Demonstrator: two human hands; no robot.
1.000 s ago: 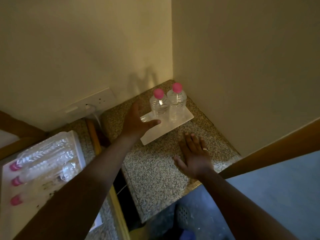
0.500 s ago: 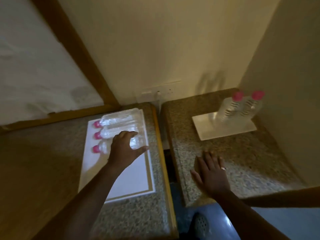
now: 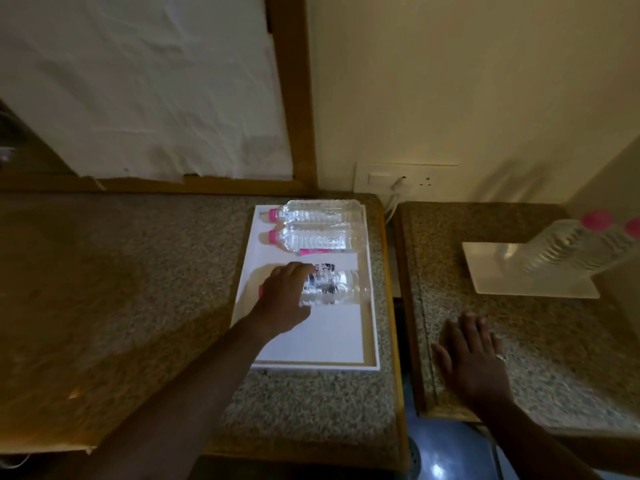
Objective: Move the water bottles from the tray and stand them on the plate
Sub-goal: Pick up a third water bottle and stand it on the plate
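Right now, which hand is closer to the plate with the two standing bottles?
Right. The right hand lies flat on the counter just in front of the plate; the left hand is over the tray, on a lying bottle.

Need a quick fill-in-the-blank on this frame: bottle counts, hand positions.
1. ____ bottles lie on the tray.
2. The plate holds ____ standing bottles.
3. The ____ hand is on the nearest tray bottle.
4. The right hand rests flat on the ____.

Missing words: three; two; left; counter
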